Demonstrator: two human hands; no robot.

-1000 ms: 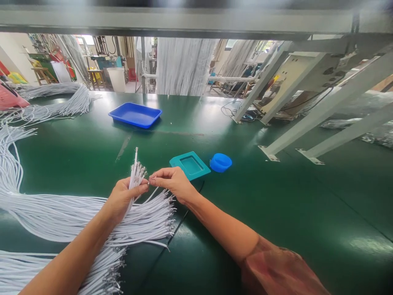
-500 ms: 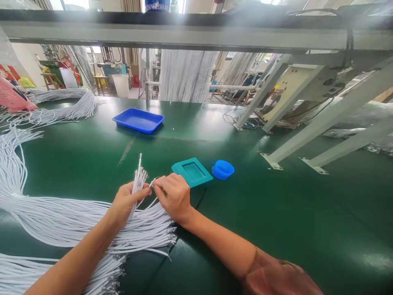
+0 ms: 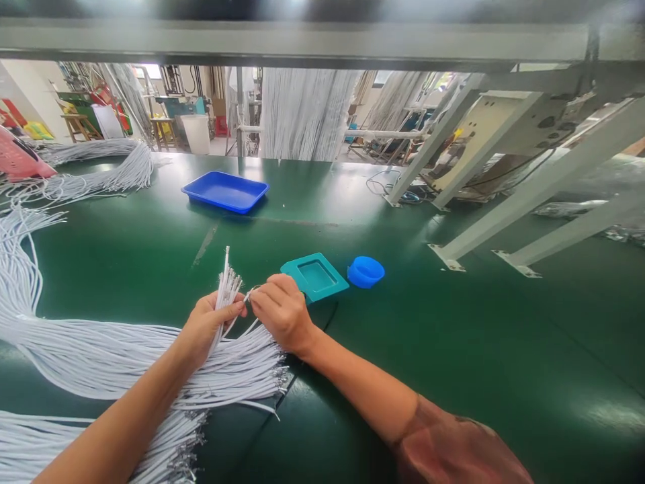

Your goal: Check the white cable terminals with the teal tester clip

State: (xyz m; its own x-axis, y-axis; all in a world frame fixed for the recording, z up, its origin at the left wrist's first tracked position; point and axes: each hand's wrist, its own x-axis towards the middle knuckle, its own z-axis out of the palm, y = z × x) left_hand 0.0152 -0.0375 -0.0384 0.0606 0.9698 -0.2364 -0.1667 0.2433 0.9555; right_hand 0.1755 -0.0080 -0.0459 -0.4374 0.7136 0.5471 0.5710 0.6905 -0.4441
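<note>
My left hand point(image 3: 209, 323) is closed round a small bunch of white cords point(image 3: 228, 286), their frayed ends pointing up. One cord end sticks out between its thumb and forefinger toward the right. At that end my right hand point(image 3: 282, 312) pinches with thumb and finger; a thin strand shows between the two hands, too small to make out fully. Beneath both hands a thick bundle of white cords point(image 3: 115, 353) lies across the table, cut ends to the right. A second cord bundle point(image 3: 171, 444) lies nearer to me, partly behind my left forearm.
Beyond my right hand lie a teal plastic tray point(image 3: 315, 274) and a round blue dish point(image 3: 365, 272). A blue tray point(image 3: 226, 191) sits farther back. Metal frame legs point(image 3: 484, 222) stand at the right, and a beam point(image 3: 302, 44) crosses above. More cords point(image 3: 121, 171) lie at the left.
The view has tipped slightly downward. My right hand has shifted a little, its fingers more tightly curled near the cord end. My left hand keeps its hold on the bunch.
</note>
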